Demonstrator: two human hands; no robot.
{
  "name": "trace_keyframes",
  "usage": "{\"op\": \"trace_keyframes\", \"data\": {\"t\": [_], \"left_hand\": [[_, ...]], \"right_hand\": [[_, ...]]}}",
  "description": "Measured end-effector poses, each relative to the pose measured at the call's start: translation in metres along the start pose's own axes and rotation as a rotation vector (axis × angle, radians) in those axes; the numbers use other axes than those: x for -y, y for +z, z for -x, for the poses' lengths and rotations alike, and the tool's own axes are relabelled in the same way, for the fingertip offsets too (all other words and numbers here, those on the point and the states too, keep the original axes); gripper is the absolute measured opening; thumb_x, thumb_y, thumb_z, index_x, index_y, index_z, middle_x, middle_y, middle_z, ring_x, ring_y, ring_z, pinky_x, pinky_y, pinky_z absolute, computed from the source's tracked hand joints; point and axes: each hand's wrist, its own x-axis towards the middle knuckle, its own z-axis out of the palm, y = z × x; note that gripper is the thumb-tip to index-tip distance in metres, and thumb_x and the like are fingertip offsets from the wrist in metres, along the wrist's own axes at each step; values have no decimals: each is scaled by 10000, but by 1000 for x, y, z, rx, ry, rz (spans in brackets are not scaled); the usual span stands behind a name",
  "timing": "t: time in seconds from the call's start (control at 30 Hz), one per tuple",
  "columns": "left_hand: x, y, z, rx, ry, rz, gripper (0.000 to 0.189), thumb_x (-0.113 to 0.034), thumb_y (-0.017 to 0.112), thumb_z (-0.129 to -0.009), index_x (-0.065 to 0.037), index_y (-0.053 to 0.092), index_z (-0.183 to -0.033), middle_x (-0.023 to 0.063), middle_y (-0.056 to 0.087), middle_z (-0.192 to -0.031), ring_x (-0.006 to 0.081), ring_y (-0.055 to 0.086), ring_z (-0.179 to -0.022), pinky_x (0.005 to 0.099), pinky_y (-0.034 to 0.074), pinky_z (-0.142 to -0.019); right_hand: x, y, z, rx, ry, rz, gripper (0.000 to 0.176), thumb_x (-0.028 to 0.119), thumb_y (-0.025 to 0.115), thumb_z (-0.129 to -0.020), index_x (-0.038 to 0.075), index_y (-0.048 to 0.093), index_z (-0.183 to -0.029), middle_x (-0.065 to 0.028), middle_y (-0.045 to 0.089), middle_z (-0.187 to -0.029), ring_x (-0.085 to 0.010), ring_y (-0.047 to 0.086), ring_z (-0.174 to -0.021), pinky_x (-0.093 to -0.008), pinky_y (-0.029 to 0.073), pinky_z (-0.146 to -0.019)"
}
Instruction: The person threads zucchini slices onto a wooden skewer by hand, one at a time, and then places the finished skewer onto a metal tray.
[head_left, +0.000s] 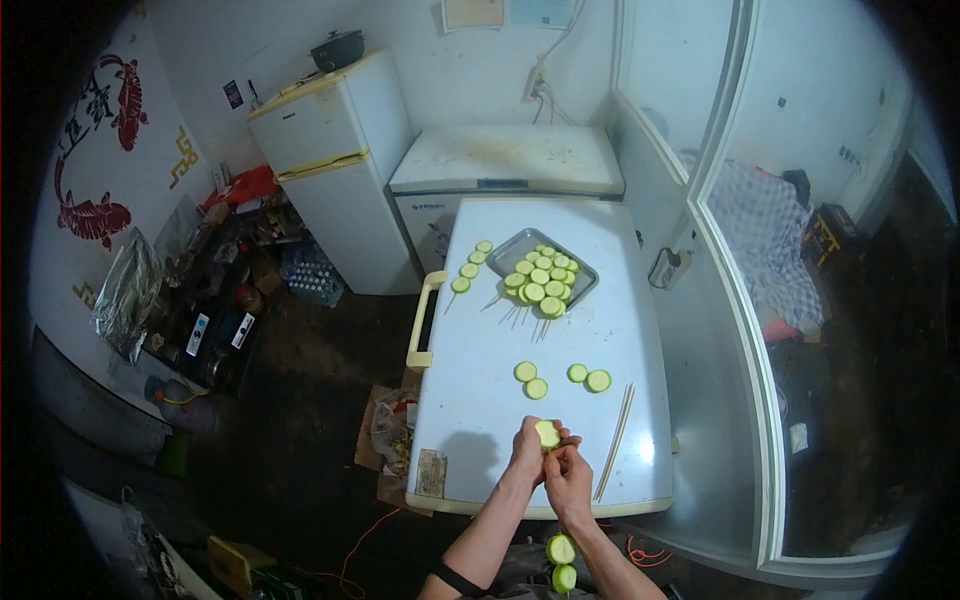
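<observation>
My left hand (pixel 526 450) is closed around a round zucchini slice (pixel 547 433), its pale cut face turned up. Right beside it, my right hand (pixel 568 480) pinches a thin skewer that its fingers mostly hide. Below that hand, between my forearms, two more slices (pixel 562 548) hang in a line, apparently on the same skewer. Ahead of my hands lie two loose slices (pixel 526 371) on the left and another pair (pixel 598 381) on the right. A few bare skewers (pixel 615 440) rest to the right of my right hand.
On the white table (pixel 480 350), a metal tray (pixel 514 243) carries several skewered zucchini slices, with one skewer of slices (pixel 469 270) left of it. A chest freezer (pixel 505 165) and a refrigerator (pixel 345 190) stand behind. A glass partition (pixel 700 300) borders the right.
</observation>
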Motion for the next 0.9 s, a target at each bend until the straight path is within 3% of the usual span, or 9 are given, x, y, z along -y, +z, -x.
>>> {"op": "trace_keyframes", "data": {"t": [0.23, 0.47, 0.53, 0.57, 0.63, 0.77, 0.83, 0.9], "left_hand": [[-7, 3, 5, -5, 14, 75, 322, -271, 384, -888, -12, 573, -859, 138, 598, -777, 329, 637, -753, 453, 572, -769], [-6, 1, 9, 14, 0, 78, 322, -270, 373, -887, -12, 565, -854, 137, 594, -775, 321, 624, -754, 455, 569, -777], [-5, 2, 10, 2, 8, 41, 319, -269, 368, -886, -16, 558, -848, 137, 592, -774, 316, 612, -745, 453, 564, -772], [-4, 2, 10, 3, 7, 43, 319, -269, 368, -886, -16, 558, -848, 137, 592, -774, 316, 612, -745, 453, 564, -772], [-2, -1, 8, 13, 9, 47, 316, -272, 373, -892, -20, 556, -844, 136, 592, -772, 321, 613, -750, 451, 557, -772], [5, -3, 8, 50, -29, 115, 329, -289, 376, -907, -21, 559, -850, 133, 594, -771, 329, 622, -772, 443, 552, -776], [4, 1, 14, 26, -24, -21, 391, -319, 339, -933, -13, 571, -864, 131, 602, -786, 360, 668, -853, 435, 573, -764], [4, 4, 17, 40, -24, -19, 392, -326, 346, -935, -14, 572, -865, 134, 605, -793, 356, 657, -837, 435, 561, -776]], "right_hand": [[4, 5, 6, -3, -76, 11, 133, 88, 599, -926, -45, 598, -925, -186, 654, -703, -282, 659, -620, -381, 497, -597], [11, 6, 8, -16, -122, 66, 113, 74, 581, -927, -39, 595, -923, -195, 642, -693, -300, 655, -612, -387, 496, -597], [12, 7, 8, -17, -129, 48, 123, 64, 574, -944, -48, 571, -892, -83, 601, -662, -133, 542, -584, -308, 451, -563], [12, 6, 8, -16, -129, 50, 123, 64, 574, -944, -48, 571, -892, -83, 601, -662, -133, 542, -584, -308, 451, -563], [13, 6, 7, -33, -134, 94, 109, 69, 587, -921, -38, 592, -901, -195, 637, -687, -292, 651, -608, -382, 498, -595], [10, 5, 3, -50, -121, 97, 109, 69, 583, -921, -37, 594, -900, -191, 644, -699, -281, 652, -613, -373, 503, -601], [4, 3, 1, -34, -102, 73, 121, 79, 581, -924, -37, 596, -895, -180, 655, -702, -267, 655, -620, -366, 508, -600], [6, -1, 0, -8, -50, 57, 137, 94, 586, -930, -38, 597, -894, -163, 663, -694, -243, 655, -605, -355, 508, -583]]}}
